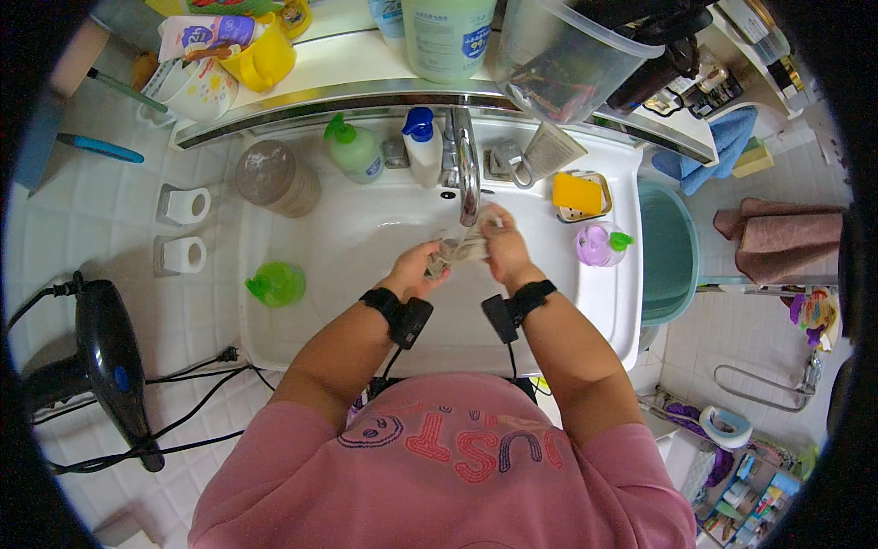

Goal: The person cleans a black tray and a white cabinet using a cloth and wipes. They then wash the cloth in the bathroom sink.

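A wet greyish-beige cloth [470,248] is stretched between my hands over the white sink basin [343,302]. My left hand [413,269] grips its left end, with the fingers partly curled around it. Its right end is in my right hand [506,243], whose fingers are blurred. Just above the cloth hangs the spout of the chrome faucet [468,165]. Whether water runs from it I cannot tell.
Pump bottles, one green-topped [355,152] and one blue-topped [422,145], stand behind the basin. An orange soap bar [577,194] and a purple bottle [598,245] are at right, a green bottle [280,284] at left. A black hair dryer [113,364] hangs far left.
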`<act>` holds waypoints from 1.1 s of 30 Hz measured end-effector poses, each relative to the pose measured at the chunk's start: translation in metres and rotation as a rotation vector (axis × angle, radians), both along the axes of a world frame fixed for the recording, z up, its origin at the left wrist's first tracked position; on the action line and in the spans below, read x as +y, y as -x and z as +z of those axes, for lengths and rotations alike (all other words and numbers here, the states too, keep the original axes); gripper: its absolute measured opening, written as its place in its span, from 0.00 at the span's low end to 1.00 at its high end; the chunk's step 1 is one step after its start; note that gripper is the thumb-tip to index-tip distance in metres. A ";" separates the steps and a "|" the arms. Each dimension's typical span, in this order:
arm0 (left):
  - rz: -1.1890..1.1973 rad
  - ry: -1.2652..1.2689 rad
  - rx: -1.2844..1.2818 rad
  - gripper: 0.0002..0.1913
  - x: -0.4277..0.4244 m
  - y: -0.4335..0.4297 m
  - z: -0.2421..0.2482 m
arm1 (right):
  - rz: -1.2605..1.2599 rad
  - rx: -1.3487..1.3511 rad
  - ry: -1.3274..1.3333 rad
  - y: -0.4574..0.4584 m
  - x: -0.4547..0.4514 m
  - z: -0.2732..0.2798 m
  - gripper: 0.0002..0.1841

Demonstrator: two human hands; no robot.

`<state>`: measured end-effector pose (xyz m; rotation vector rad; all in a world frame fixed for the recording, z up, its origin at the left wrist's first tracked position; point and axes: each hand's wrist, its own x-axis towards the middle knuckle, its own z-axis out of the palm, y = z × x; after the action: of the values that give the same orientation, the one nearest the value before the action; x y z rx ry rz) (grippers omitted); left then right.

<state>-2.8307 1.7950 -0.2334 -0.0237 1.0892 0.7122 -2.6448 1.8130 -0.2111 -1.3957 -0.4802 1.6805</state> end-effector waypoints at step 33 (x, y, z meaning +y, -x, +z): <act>-0.154 -0.351 0.263 0.16 0.018 0.006 0.043 | 0.858 -0.495 0.004 -0.045 0.008 0.013 0.31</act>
<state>-2.8365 1.8129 -0.1904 0.4605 1.1876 0.7718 -2.5997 1.8210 -0.1983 -1.7423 -1.5240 1.9426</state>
